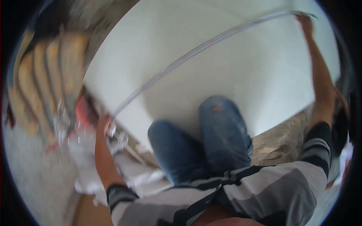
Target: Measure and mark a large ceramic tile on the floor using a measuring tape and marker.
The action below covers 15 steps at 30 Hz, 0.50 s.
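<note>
Across the large white board (181,34) lies a long, narrow silver-grey strip (203,46), blurred, with faint reddish marks; its exact kind I cannot make out. At the strip's lower left end, by the board's left edge, my left hand (104,122) is closed on it. My right hand (304,22), arm stretched far out, closes at the opposite end at the upper right. A thin dark piece (312,15) sticks out past those fingers; whether it belongs to the strip is unclear. My knees in blue jeans (220,120) rest on the board's near side.
Several yellowish-brown long bundles or sacks (41,75) lie at the left. Near my left hand are a red item (85,111), clear plastic pieces (61,124) and white bags (132,169). Sandy rubble (279,139) borders the board at the lower right; grey floor (30,169) shows at the left.
</note>
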Tool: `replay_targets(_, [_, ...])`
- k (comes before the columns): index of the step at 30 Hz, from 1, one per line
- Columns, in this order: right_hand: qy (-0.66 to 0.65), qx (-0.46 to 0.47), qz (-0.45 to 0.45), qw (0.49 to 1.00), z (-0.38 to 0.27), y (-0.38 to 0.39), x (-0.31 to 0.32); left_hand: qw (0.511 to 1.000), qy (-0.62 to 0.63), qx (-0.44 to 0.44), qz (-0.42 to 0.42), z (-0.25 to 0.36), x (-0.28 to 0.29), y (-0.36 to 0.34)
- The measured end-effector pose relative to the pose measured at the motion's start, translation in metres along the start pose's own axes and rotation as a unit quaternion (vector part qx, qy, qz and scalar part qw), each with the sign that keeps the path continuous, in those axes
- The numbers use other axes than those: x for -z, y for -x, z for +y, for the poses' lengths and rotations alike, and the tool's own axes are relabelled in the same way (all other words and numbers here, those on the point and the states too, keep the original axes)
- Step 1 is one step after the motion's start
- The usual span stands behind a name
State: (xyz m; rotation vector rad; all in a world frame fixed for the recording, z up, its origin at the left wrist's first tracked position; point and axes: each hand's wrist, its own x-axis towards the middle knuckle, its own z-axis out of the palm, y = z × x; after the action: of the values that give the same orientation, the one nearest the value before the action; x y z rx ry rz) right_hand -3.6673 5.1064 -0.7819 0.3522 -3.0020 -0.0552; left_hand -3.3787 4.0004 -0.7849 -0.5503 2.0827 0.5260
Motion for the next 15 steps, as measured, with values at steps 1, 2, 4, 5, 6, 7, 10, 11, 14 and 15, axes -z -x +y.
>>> replay_targets(1, [0.105,0.092,0.060,0.988,-0.026,-0.011,-0.029,0.999,-0.029,0.012,0.013,-0.008,0.035,0.016])
replay_targets(2, [0.053,0.101,0.051,0.992,-0.054,0.009,-0.056,0.998,0.013,0.061,-0.001,0.024,0.038,0.023])
replay_targets(4, [-0.280,-0.308,-0.054,0.907,-0.142,0.011,-0.097,0.990,0.048,0.136,0.006,0.014,0.087,0.053])
replay_targets(5, [-0.039,-0.203,-0.052,0.977,-0.068,-0.012,-0.047,0.990,0.097,0.099,-0.028,0.032,0.064,0.028])
replay_targets(6, [-0.221,-0.290,-0.034,0.930,-0.088,-0.024,-0.057,0.992,0.094,0.080,0.001,0.021,0.082,0.035])
replay_targets(7, [-0.379,-0.370,-0.023,0.848,-0.104,-0.011,-0.059,0.991,0.095,0.091,0.010,0.003,0.076,0.046])
replay_targets(10, [-0.345,-0.428,-0.107,0.828,-0.113,0.014,-0.053,0.996,0.050,0.069,-0.018,0.012,0.052,0.047])
replay_targets(11, [-0.325,-0.435,-0.093,0.834,-0.104,0.012,-0.045,0.999,0.003,0.051,-0.013,0.006,0.058,0.049])
replay_targets(14, [0.148,0.118,0.067,0.980,-0.048,-0.006,0.018,0.999,0.024,0.036,-0.021,0.020,0.023,0.026])
replay_targets(15, [-0.045,-0.193,-0.008,0.980,-0.124,0.018,-0.033,0.997,-0.028,0.075,-0.014,0.017,0.047,0.051])
